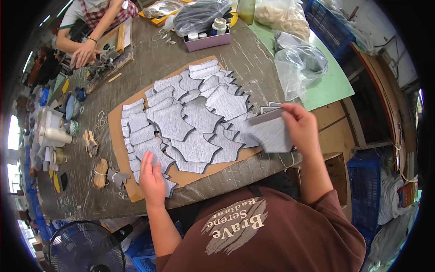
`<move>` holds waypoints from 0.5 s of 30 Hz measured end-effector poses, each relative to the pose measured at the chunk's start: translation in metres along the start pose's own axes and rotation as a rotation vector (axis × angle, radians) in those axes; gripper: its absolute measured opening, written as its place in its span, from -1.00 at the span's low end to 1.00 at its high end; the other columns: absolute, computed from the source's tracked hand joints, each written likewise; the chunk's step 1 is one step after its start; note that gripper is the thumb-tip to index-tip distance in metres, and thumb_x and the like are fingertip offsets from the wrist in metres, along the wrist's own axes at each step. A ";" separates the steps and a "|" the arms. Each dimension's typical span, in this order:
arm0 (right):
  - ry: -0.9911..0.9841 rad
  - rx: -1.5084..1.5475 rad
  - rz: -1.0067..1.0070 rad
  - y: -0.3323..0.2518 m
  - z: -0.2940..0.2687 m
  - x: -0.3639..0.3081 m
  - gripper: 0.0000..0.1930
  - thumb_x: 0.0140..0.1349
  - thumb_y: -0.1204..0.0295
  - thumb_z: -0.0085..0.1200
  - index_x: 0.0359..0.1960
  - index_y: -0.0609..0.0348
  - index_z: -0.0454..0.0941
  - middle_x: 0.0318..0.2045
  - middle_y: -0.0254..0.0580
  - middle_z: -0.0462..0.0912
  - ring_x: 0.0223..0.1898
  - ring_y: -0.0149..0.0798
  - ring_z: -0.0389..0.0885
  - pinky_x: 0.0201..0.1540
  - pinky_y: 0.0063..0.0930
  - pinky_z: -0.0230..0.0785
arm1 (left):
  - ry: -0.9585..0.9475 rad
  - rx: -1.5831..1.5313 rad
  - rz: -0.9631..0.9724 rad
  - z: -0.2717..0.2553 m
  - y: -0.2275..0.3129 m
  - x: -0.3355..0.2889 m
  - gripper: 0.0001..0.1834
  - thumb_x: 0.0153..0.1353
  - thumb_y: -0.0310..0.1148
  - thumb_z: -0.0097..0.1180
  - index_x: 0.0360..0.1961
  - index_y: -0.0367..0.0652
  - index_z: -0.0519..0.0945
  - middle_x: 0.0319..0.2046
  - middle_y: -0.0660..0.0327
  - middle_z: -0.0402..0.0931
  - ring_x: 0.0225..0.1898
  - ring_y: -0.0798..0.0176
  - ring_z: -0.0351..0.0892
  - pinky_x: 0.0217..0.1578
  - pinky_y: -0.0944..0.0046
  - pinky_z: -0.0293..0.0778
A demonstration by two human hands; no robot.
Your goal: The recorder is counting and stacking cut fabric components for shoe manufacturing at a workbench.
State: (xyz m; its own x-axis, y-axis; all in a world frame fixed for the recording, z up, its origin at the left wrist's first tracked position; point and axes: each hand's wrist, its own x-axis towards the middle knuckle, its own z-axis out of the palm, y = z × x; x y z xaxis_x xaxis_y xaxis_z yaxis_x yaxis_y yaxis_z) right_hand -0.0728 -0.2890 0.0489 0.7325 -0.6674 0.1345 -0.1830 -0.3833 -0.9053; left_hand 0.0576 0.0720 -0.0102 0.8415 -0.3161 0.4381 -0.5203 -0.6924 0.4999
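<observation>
"One grey piece (270, 133), blurred and darker along its top, is held up at three o'clock, taking the middle of the spread as the dial's centre."

"Held by what?"

"By the right hand (301, 127). Its thumb and fingers are clamped on the piece's upper corner. Whether another layer sits behind, I can't tell."

"And the left hand (152, 179)?"

"At seven o'clock, over the near edge of the spread. The fingers lie together with the thumb a little apart, gripping nothing I can see. I can't tell whether they touch anything."

"What makes up the spread?"

"Overlapping grey cut pieces (201, 120) with curved, pointed edges, lying on a brown cardboard sheet (116, 149). That rests on a dark, scuffed table (72, 172)."

"Anything around it?"

"A tied bundle of wooden sticks (100, 174) at eight. A pink box (208, 44) with small jars stands at twelve, and a clear plastic bag (299, 68) lies at two."

"Farther out?"

"At ten, a co-worker's hands (84, 53) are close together over some metal fittings. At seven, beyond the table's edge, stands a black fan (86, 249)."
</observation>
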 end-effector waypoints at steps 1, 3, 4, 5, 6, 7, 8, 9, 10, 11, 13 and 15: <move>0.028 -0.035 0.014 0.016 -0.013 0.009 -0.81 0.14 0.53 0.06 -0.21 0.28 0.60 -0.47 -0.21 0.65 -0.40 -0.46 0.55 -0.29 -0.56 0.40 | 0.001 -0.004 0.005 0.001 0.002 -0.001 -0.70 0.23 -0.36 0.03 -0.09 -0.35 0.51 -0.05 0.06 0.54 -0.15 0.08 0.58 -0.11 0.25 0.44; 0.021 -0.198 0.046 0.025 -0.025 0.015 -0.80 0.15 0.52 0.05 -0.19 0.21 0.59 -0.41 -0.18 0.62 -0.39 -0.39 0.55 -0.29 -0.54 0.38 | -0.242 0.075 -0.099 0.001 0.012 -0.008 -0.65 0.18 -0.39 0.06 -0.04 -0.35 0.50 0.10 0.02 0.42 -0.03 -0.05 0.52 -0.05 0.19 0.43; 0.165 -0.437 -0.132 0.032 -0.026 0.014 -0.80 0.16 0.51 0.04 -0.17 0.18 0.58 -0.36 -0.16 0.60 -0.36 -0.33 0.55 -0.29 -0.52 0.38 | -0.262 0.056 -0.097 0.004 0.018 -0.012 -0.68 0.16 -0.41 0.06 -0.07 -0.32 0.53 0.13 0.03 0.39 -0.04 -0.02 0.53 -0.10 0.20 0.46; 0.309 -0.668 -0.314 0.036 -0.023 0.014 -0.80 0.17 0.50 0.03 -0.16 0.15 0.57 -0.31 -0.14 0.58 -0.33 -0.27 0.55 -0.29 -0.51 0.37 | -0.254 0.066 -0.103 0.008 0.027 -0.015 -0.68 0.16 -0.41 0.06 -0.07 -0.32 0.53 0.13 0.03 0.39 -0.04 -0.02 0.53 -0.10 0.20 0.46; 0.309 -0.556 -0.267 0.027 -0.015 0.009 -0.77 0.14 0.54 0.04 -0.14 0.13 0.54 -0.23 -0.12 0.54 -0.26 -0.18 0.55 -0.28 -0.49 0.37 | -0.281 0.060 -0.119 0.010 0.035 -0.021 -0.68 0.18 -0.41 0.04 -0.06 -0.34 0.52 0.14 0.00 0.37 -0.02 -0.03 0.51 -0.08 0.19 0.45; 0.293 -0.540 -0.275 0.017 -0.006 0.006 -0.77 0.14 0.54 0.04 -0.14 0.13 0.54 -0.23 -0.12 0.54 -0.26 -0.18 0.55 -0.28 -0.49 0.37 | -0.307 0.055 -0.136 0.012 0.042 -0.026 -0.68 0.19 -0.41 0.03 -0.05 -0.35 0.51 0.15 -0.03 0.36 0.01 -0.04 0.50 -0.06 0.18 0.44; 0.155 -0.379 -0.265 0.006 0.002 -0.001 -0.76 0.12 0.55 0.06 -0.15 0.13 0.54 -0.24 -0.12 0.55 -0.25 -0.17 0.56 -0.28 -0.47 0.39 | -0.307 0.068 -0.145 0.014 0.044 -0.032 -0.68 0.19 -0.41 0.03 -0.05 -0.35 0.51 0.15 -0.03 0.36 0.01 -0.04 0.50 -0.06 0.18 0.44; 0.019 -0.215 -0.254 -0.003 0.013 -0.009 -0.75 0.10 0.57 0.08 -0.15 0.13 0.54 -0.25 -0.13 0.56 -0.25 -0.17 0.57 -0.29 -0.46 0.40 | -0.215 -0.080 -0.089 0.017 0.045 -0.037 -0.67 0.22 -0.41 -0.01 -0.03 -0.37 0.49 0.08 -0.05 0.41 -0.03 -0.03 0.52 -0.08 0.19 0.44; -0.141 -0.123 -0.247 -0.011 0.029 -0.019 -0.77 0.08 0.57 0.09 -0.18 0.14 0.55 -0.28 -0.13 0.57 -0.28 -0.17 0.58 -0.31 -0.46 0.40 | -0.121 -0.226 -0.032 0.017 0.047 -0.042 -0.67 0.25 -0.41 -0.04 -0.01 -0.39 0.47 0.02 -0.08 0.45 -0.08 -0.03 0.53 -0.09 0.21 0.44; -0.295 -0.039 -0.237 -0.018 0.046 -0.029 -0.79 0.07 0.58 0.11 -0.21 0.16 0.57 -0.31 -0.13 0.58 -0.31 -0.17 0.59 -0.33 -0.46 0.41 | -0.122 -0.220 -0.036 0.016 0.053 -0.044 -0.67 0.25 -0.41 -0.04 -0.01 -0.39 0.47 0.02 -0.08 0.45 -0.08 -0.03 0.53 -0.09 0.21 0.44; -0.581 0.099 -0.228 -0.028 0.075 -0.048 -0.86 0.07 0.62 0.11 -0.30 0.24 0.58 -0.41 -0.23 0.59 -0.46 -0.43 0.49 -0.42 -0.61 0.33 | -0.174 -0.628 -0.236 0.010 0.070 -0.047 -0.66 0.30 -0.44 -0.13 0.03 -0.42 0.42 -0.19 -0.05 0.49 -0.25 0.06 0.50 -0.19 0.26 0.41; -0.702 0.239 -0.273 -0.031 0.107 -0.064 -0.92 0.10 0.58 0.12 -0.36 0.28 0.60 -0.47 -0.22 0.61 -0.45 -0.45 0.51 -0.40 -0.59 0.35 | -0.095 -0.577 -0.077 0.016 0.075 -0.045 -0.67 0.31 -0.49 -0.18 0.05 -0.40 0.42 -0.34 0.05 0.44 -0.40 0.17 0.40 -0.30 0.31 0.37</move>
State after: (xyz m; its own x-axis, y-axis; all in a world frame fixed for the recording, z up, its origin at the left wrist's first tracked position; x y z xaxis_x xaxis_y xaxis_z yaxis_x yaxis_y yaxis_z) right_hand -0.0445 -0.1663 0.0250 0.9884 0.0197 0.1508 0.1503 -0.2750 -0.9496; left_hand -0.0170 0.0239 -0.0038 0.8753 -0.3544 0.3290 -0.4300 -0.2593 0.8648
